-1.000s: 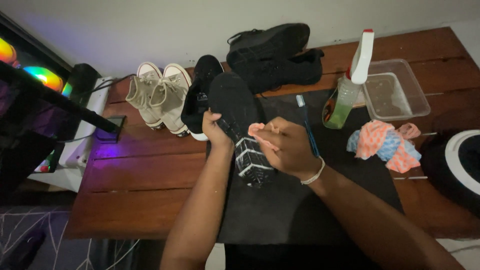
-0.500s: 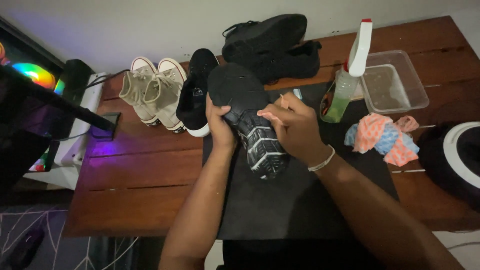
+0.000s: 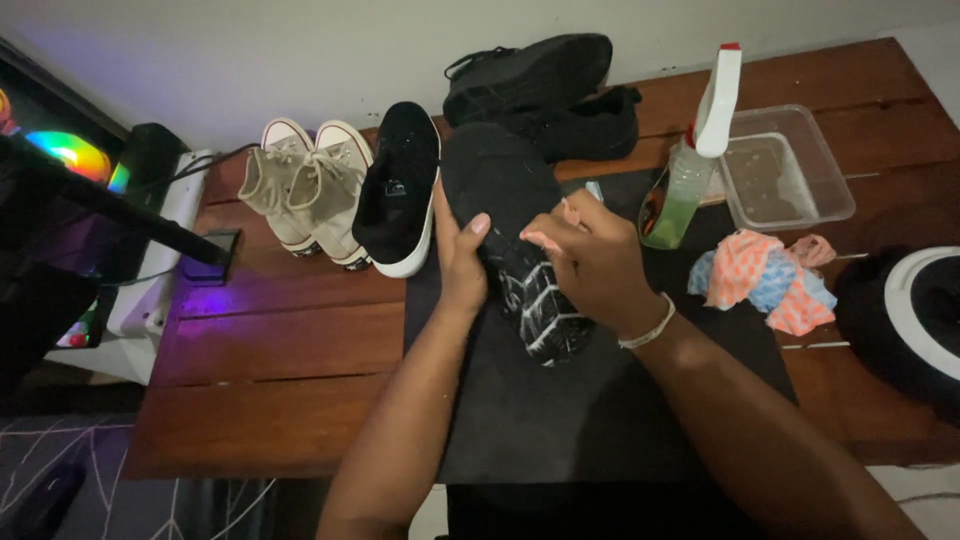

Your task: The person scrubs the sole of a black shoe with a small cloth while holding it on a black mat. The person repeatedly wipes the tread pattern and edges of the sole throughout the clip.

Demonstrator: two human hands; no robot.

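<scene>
Left hand [image 3: 462, 262] fingers grip black shoe [image 3: 512, 235] sole-up at its left edge | right hand [image 3: 592, 262] fingers curled on sole | black mat [image 3: 560, 420] open below, spray bottle [image 3: 690, 170] near right

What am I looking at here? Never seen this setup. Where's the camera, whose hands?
One view, from a camera worn on a person's head, looking down at their own bare hands over a wooden table with a dark mat. The left hand and right hand together hold a black shoe, sole up. Around it lie a pair of beige sneakers, a black slip-on, more black shoes, a spray bottle, a clear tub and a coloured cloth.
</scene>
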